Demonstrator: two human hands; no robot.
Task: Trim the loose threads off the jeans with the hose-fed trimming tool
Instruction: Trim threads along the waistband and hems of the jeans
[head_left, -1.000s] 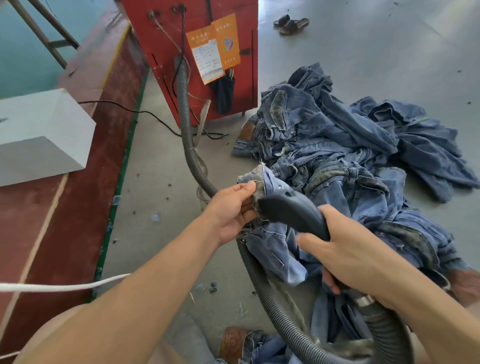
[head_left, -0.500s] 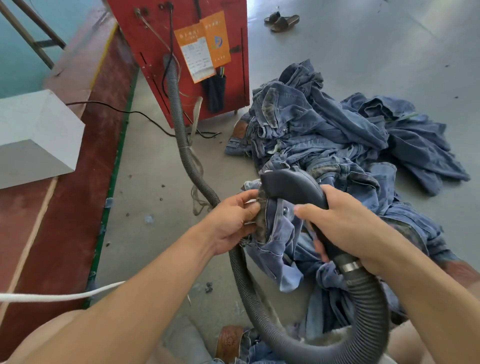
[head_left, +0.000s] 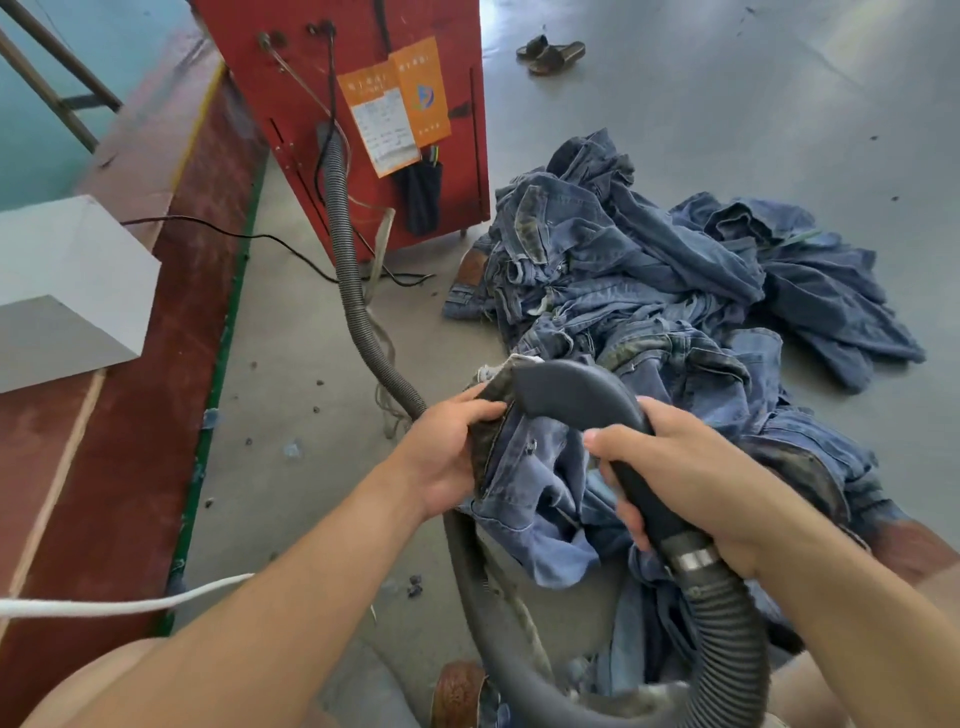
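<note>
We've got the trimming tool (head_left: 576, 400) running long-axis from our right hand (head_left: 691, 483) up and leftward, nose onto the jeans' (head_left: 524, 483) edge. Right hand wraps the handle; left hand (head_left: 447, 457) pinches the denim just left of the nose. The ribbed hose (head_left: 727, 618) drops below our grip. Beyond lies the jeans pile (head_left: 649, 280); bare floor (head_left: 291, 374) opens leftward.
</note>
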